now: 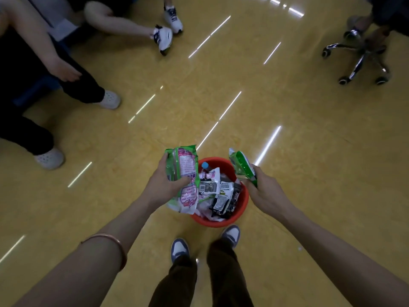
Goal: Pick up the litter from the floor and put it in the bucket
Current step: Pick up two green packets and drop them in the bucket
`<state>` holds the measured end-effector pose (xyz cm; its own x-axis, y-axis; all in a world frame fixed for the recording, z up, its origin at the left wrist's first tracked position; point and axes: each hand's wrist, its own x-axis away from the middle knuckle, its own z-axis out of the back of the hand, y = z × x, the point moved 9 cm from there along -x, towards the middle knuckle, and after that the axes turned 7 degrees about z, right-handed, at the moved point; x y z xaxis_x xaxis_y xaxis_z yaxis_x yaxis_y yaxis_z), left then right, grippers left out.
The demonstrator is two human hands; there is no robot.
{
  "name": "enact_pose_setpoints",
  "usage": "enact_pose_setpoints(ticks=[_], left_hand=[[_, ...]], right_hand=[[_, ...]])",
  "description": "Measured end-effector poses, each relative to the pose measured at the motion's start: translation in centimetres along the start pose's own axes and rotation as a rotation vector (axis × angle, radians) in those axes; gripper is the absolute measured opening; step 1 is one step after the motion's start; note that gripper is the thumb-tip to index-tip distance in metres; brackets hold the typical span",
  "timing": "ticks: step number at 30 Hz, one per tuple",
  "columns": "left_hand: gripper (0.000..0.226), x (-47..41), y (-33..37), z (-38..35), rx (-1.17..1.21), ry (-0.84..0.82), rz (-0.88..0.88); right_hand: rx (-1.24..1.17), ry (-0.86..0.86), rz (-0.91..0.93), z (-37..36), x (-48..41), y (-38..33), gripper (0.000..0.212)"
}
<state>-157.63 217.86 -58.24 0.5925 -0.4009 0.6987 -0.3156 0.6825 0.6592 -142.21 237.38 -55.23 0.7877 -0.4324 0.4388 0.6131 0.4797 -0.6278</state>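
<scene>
A red bucket (242, 206) stands on the yellow floor just ahead of my feet, filled with several wrappers and a blue-capped bottle (205, 165). My left hand (164, 186) grips a large green and pink snack packet (184, 173) above the bucket's left rim. My right hand (266, 192) grips a smaller green packet (242, 166) over the right rim. Both packets are held upright, clear of the litter inside.
Seated people's legs and shoes fill the far left and top left (109, 99). A chrome office-chair base on castors (358, 58) stands at the top right. My own shoes (180, 249) are close behind the bucket.
</scene>
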Motion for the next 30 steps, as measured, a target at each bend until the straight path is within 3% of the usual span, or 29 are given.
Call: enact_pose_setpoints(ticks=[10, 13, 19, 24, 30], left_hand=[[0.092, -9.3, -4.8, -5.1, 0.081, 0.032, 0.199], [0.106, -12.6, -7.8, -7.9, 0.041, -0.043, 0.274], [0.105, -18.7, -10.8, -11.1, -0.145, -0.094, 0.251], [0.125, -23.0, -13.1, -12.1, -0.325, -0.085, 0.216], [0.111, -25.5, -16.4, -14.3, -0.432, -0.062, 0.209]], right_hand=[[0.062, -0.140, 0.069, -3.6, -7.6, 6.4, 0.047], [0.142, -0.190, 0.059, -5.8, -9.7, 9.7, 0.049], [0.255, -0.188, 0.056, -10.5, -15.0, 14.3, 0.051], [0.371, -0.264, 0.070, -15.2, -18.5, 17.6, 0.053], [0.428, -0.291, 0.018, -19.3, -20.4, 22.2, 0.061]])
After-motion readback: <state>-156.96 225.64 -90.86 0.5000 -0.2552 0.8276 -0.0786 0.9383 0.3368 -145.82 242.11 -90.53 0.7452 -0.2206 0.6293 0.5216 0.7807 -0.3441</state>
